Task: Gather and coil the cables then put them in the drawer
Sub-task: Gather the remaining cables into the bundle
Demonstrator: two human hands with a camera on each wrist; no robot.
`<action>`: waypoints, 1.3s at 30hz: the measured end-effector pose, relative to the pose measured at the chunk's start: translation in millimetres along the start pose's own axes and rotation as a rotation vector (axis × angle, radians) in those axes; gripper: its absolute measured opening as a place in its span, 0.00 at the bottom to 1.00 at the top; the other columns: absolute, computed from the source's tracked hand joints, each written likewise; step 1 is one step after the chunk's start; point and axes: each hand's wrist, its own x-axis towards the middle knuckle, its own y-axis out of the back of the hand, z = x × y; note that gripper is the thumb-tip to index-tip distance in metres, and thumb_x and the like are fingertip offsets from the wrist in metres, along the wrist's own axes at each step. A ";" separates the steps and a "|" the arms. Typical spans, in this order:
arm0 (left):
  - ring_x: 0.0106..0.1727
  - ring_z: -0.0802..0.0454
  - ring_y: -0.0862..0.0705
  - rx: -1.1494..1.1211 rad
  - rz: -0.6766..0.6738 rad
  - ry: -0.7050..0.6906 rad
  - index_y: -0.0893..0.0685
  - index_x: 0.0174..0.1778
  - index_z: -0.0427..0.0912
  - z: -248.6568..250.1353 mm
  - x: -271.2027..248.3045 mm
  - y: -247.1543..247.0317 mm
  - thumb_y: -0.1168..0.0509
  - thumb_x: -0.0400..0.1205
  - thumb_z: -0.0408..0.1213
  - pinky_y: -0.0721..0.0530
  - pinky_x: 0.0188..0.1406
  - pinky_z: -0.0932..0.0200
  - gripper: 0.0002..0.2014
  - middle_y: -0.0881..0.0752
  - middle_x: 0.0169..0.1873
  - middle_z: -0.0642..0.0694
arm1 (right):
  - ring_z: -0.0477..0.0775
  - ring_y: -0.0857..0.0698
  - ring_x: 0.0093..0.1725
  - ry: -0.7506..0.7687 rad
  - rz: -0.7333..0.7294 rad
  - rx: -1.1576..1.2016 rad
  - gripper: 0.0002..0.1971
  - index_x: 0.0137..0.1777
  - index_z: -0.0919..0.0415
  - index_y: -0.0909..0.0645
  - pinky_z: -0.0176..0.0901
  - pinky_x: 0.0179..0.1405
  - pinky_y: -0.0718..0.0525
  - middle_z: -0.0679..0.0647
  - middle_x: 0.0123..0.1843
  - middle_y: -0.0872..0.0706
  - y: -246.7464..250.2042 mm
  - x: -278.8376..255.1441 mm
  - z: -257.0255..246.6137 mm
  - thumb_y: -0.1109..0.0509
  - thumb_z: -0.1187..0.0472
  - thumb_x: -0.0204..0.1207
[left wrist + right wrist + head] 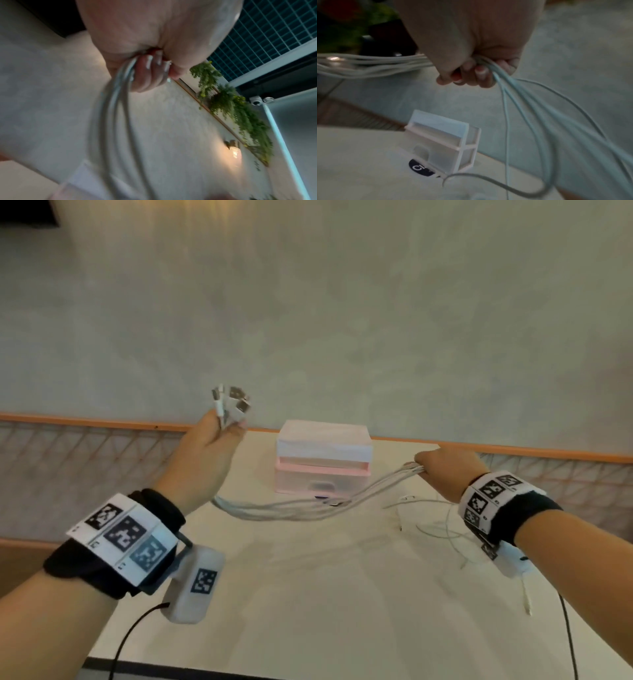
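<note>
A bundle of white cables (291,508) sags between my two hands above the table. My left hand (209,446) is raised at the left and grips one end, with several plugs (233,402) sticking up out of the fist; its curled fingers (147,75) wrap the strands (113,108). My right hand (442,470) grips the bundle at the right, fingers (471,73) curled round it, and loose cable tails (539,108) hang down from it onto the table (442,529). A small pink and white drawer unit (322,457) stands behind the cables, its drawers closed.
The cream table (308,594) ends at a dark front edge (205,674). An orange rail (85,422) with mesh runs behind it under a grey wall. A dark round sticker (419,167) lies in front of the drawer unit (443,143). Black sensor leads (133,635) hang from both wrists.
</note>
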 end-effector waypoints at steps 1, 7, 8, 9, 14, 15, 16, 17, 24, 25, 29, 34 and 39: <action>0.31 0.57 0.25 0.034 -0.034 -0.037 0.21 0.45 0.49 3.6 -3.5 -8.8 0.38 0.84 0.43 0.29 0.32 0.59 0.04 0.20 0.29 0.58 | 0.61 0.14 0.47 0.054 0.036 -0.070 0.12 0.47 0.55 0.22 0.43 0.33 0.29 0.54 0.40 0.16 10.8 -0.7 -10.9 0.46 0.54 0.82; 0.38 0.57 0.20 0.227 -0.168 -0.067 0.26 0.53 0.43 21.6 -15.3 -78.6 0.28 0.73 0.54 0.26 0.31 0.69 0.23 0.20 0.39 0.53 | 0.63 0.14 0.43 0.265 0.085 -0.119 0.11 0.47 0.56 0.20 0.44 0.33 0.29 0.54 0.40 0.16 62.0 -3.8 -78.1 0.45 0.57 0.80; 0.40 0.55 0.19 0.186 -0.172 -0.042 0.26 0.53 0.43 20.4 -15.3 -87.5 0.27 0.73 0.54 0.24 0.33 0.67 0.23 0.18 0.41 0.50 | 0.61 0.16 0.39 0.275 0.072 -0.109 0.10 0.46 0.56 0.20 0.44 0.31 0.29 0.52 0.36 0.19 66.8 -4.9 -84.8 0.45 0.59 0.79; 0.42 0.54 0.18 0.126 -0.182 -0.010 0.26 0.53 0.44 21.1 -16.0 -94.3 0.26 0.72 0.53 0.22 0.36 0.66 0.23 0.17 0.43 0.48 | 0.59 0.18 0.36 0.270 0.056 -0.084 0.09 0.44 0.55 0.22 0.43 0.29 0.30 0.50 0.32 0.23 71.4 -6.2 -88.8 0.44 0.60 0.78; 0.42 0.61 0.23 0.050 -0.245 0.053 0.29 0.56 0.44 17.7 -15.9 -104.8 0.19 0.62 0.52 0.27 0.36 0.63 0.34 0.24 0.41 0.57 | 0.57 0.24 0.36 0.282 0.018 0.084 0.04 0.41 0.56 0.25 0.41 0.26 0.33 0.49 0.30 0.26 82.3 -11.4 -88.2 0.41 0.62 0.74; 0.45 0.61 0.21 0.073 -0.286 0.041 0.29 0.57 0.45 17.8 -16.1 -104.5 0.18 0.60 0.52 0.24 0.38 0.63 0.36 0.21 0.44 0.57 | 0.56 0.24 0.37 0.279 0.022 0.122 0.05 0.43 0.56 0.22 0.43 0.29 0.30 0.50 0.32 0.24 81.9 -11.9 -87.7 0.40 0.62 0.74; 0.48 0.61 0.18 0.093 -0.341 0.030 0.28 0.59 0.45 16.9 -15.7 -104.0 0.18 0.61 0.50 0.20 0.39 0.65 0.36 0.18 0.47 0.56 | 0.56 0.24 0.37 0.269 0.021 0.170 0.06 0.44 0.56 0.20 0.44 0.32 0.28 0.50 0.33 0.23 80.9 -11.8 -87.1 0.39 0.61 0.74; 0.49 0.59 0.17 0.127 -0.381 0.016 0.27 0.59 0.46 15.7 -15.3 -103.7 0.19 0.64 0.47 0.20 0.38 0.70 0.33 0.16 0.49 0.55 | 0.56 0.24 0.36 0.254 0.016 0.221 0.06 0.41 0.56 0.20 0.44 0.33 0.28 0.49 0.31 0.24 79.3 -10.9 -86.6 0.39 0.60 0.75; 0.28 0.57 0.26 0.242 -0.320 -0.047 0.24 0.36 0.47 15.3 -5.9 -87.5 0.42 0.84 0.32 0.30 0.21 0.75 0.11 0.22 0.31 0.52 | 0.56 0.22 0.31 0.217 0.048 0.586 0.12 0.41 0.58 0.23 0.48 0.36 0.23 0.52 0.32 0.21 59.4 -3.1 -67.9 0.39 0.51 0.81; 0.27 0.56 0.28 0.203 -0.284 -0.018 0.22 0.38 0.46 14.5 -2.2 -79.5 0.43 0.85 0.34 0.32 0.19 0.73 0.10 0.22 0.30 0.51 | 0.55 0.21 0.29 0.176 0.009 0.607 0.13 0.41 0.59 0.25 0.48 0.35 0.22 0.52 0.30 0.22 49.3 -2.3 -57.1 0.40 0.51 0.81; 0.26 0.53 0.32 0.113 -0.200 0.028 0.19 0.47 0.46 8.6 8.3 -49.3 0.42 0.85 0.47 0.32 0.24 0.57 0.10 0.24 0.28 0.51 | 0.52 0.17 0.28 0.028 -0.062 0.619 0.12 0.38 0.57 0.26 0.53 0.43 0.16 0.55 0.32 0.17 0.1 -2.7 -18.9 0.39 0.53 0.81; 0.24 0.53 0.35 0.052 -0.127 0.005 0.21 0.49 0.39 11.6 11.1 -40.9 0.42 0.85 0.45 0.36 0.24 0.57 0.12 0.27 0.28 0.50 | 0.53 0.19 0.31 -0.106 -0.257 0.640 0.17 0.31 0.54 0.29 0.46 0.42 0.20 0.51 0.27 0.20 -32.2 -1.0 -12.3 0.38 0.49 0.80; 0.26 0.54 0.31 -0.002 -0.034 -0.002 0.22 0.42 0.50 17.5 16.7 -25.0 0.41 0.85 0.43 0.33 0.27 0.57 0.08 0.26 0.29 0.50 | 0.61 0.22 0.50 -0.115 -0.231 0.100 0.26 0.39 0.56 0.19 0.47 0.49 0.27 0.55 0.44 0.21 -23.4 11.8 3.5 0.50 0.39 0.81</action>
